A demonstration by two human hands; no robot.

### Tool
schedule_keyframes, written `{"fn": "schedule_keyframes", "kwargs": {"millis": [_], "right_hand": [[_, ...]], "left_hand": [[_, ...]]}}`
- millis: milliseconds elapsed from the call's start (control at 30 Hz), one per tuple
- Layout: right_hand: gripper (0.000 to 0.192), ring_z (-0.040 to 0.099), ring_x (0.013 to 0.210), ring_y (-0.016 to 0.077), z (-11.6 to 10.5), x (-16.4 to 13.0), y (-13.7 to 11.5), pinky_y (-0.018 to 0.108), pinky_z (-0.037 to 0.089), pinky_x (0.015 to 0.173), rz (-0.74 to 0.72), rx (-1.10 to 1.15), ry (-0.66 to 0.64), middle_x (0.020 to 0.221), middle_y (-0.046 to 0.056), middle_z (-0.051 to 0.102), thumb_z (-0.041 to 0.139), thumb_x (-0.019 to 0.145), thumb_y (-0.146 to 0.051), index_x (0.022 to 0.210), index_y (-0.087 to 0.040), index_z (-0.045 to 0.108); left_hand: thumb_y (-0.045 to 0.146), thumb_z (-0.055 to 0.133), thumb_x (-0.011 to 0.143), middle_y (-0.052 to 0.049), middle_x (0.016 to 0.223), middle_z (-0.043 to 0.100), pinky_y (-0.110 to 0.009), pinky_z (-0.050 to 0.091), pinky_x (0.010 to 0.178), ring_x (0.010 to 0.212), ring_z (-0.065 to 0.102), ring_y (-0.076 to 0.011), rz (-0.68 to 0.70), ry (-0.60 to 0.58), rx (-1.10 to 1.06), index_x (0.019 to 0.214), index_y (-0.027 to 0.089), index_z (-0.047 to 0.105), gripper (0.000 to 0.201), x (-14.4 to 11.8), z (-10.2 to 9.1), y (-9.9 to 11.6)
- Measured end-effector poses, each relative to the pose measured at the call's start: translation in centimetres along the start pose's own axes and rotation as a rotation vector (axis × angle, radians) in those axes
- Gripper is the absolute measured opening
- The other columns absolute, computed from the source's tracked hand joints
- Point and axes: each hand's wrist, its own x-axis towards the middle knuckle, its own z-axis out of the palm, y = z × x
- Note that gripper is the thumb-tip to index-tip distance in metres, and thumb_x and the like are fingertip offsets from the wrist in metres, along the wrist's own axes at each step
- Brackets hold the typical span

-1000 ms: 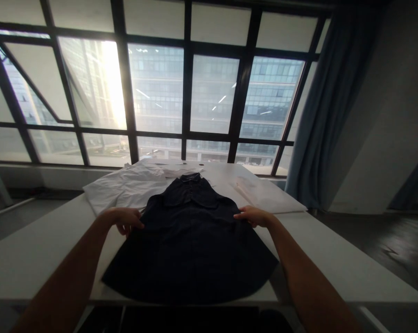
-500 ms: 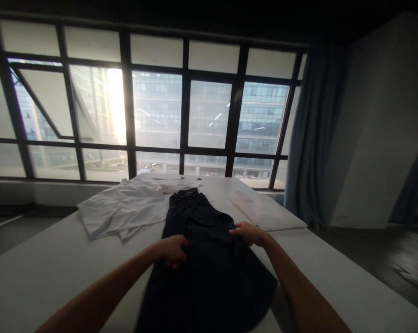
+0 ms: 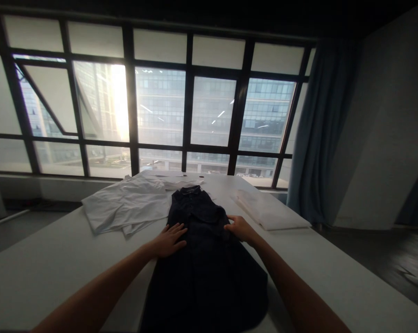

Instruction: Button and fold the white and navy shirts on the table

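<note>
A dark navy shirt [image 3: 205, 268] lies lengthwise on the white table [image 3: 66, 273], its collar at the far end and its hem towards me. Flat on the shirt's left side rests my left hand [image 3: 170, 239], fingers spread. At the right edge, my right hand [image 3: 240, 228] pinches the fabric between thumb and fingers. The right side of the shirt is turned inward near the chest, and dark cloth hides the finer layers there.
White garments [image 3: 129, 203] lie loosely at the table's far left. A flat, pale, translucent packet or sheet [image 3: 271, 210] lies at the right. Beyond the table are large windows [image 3: 160, 106] and a blue curtain [image 3: 313, 138].
My left hand has gone from a closed grip to lying flat with spread fingers. The right hand has moved slightly left and up, bringing the shirt's right edge inward.
</note>
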Motion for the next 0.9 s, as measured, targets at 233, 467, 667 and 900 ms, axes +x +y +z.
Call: {"fn": "schedule_keyframes", "kwargs": {"millis": [233, 467, 667, 900], "right_hand": [[0.070, 0.059, 0.059, 0.0142, 7.2, -0.3, -2.1, 0.021, 0.046, 0.056, -0.228, -0.190, -0.011, 0.067, 0.003, 0.066, 0.061, 0.079, -0.018, 0.143, 0.000, 0.040], [0.073, 0.052, 0.040, 0.0083, 8.3, -0.8, -2.0, 0.016, 0.041, 0.039, -0.151, -0.149, -0.354, 0.064, -0.003, 0.063, 0.051, 0.081, -0.011, 0.150, -0.012, 0.029], [0.070, 0.052, 0.041, 0.0095, 8.3, -1.1, -1.8, 0.018, 0.039, 0.039, -0.226, -0.130, -0.320, 0.063, -0.003, 0.063, 0.056, 0.084, -0.019, 0.149, -0.012, 0.030], [0.038, 0.058, 0.058, 0.0117, 7.4, 0.4, -0.3, 0.022, 0.043, 0.057, -0.453, -0.263, -0.189, 0.073, 0.001, 0.066, 0.060, 0.087, -0.028, 0.123, -0.016, 0.063]], "left_hand": [[0.058, 0.035, 0.095, -0.010, 0.158, 0.022, -0.048, 0.009, 0.117, 0.147, 0.013, -0.0264, -0.002, -0.033, -0.004, 0.148, 0.023, 0.034, 0.064, 0.0, 0.2, 0.2], [0.052, 0.039, 0.095, -0.010, 0.155, 0.031, -0.048, 0.018, 0.116, 0.143, 0.027, -0.0264, 0.036, 0.009, -0.051, 0.143, 0.024, 0.042, 0.056, 0.0, -0.1, 1.0], [0.046, 0.052, 0.091, -0.010, 0.145, 0.046, -0.042, 0.031, 0.109, 0.131, 0.042, -0.0280, 0.143, 0.068, -0.079, 0.132, 0.024, 0.056, 0.047, -0.7, -1.0, 2.2], [0.038, 0.062, 0.086, -0.005, 0.098, 0.062, -0.030, 0.042, 0.088, 0.095, 0.057, -0.0200, 0.336, -0.028, -0.105, 0.097, 0.023, 0.072, 0.021, -1.3, -2.3, 3.8]]}}
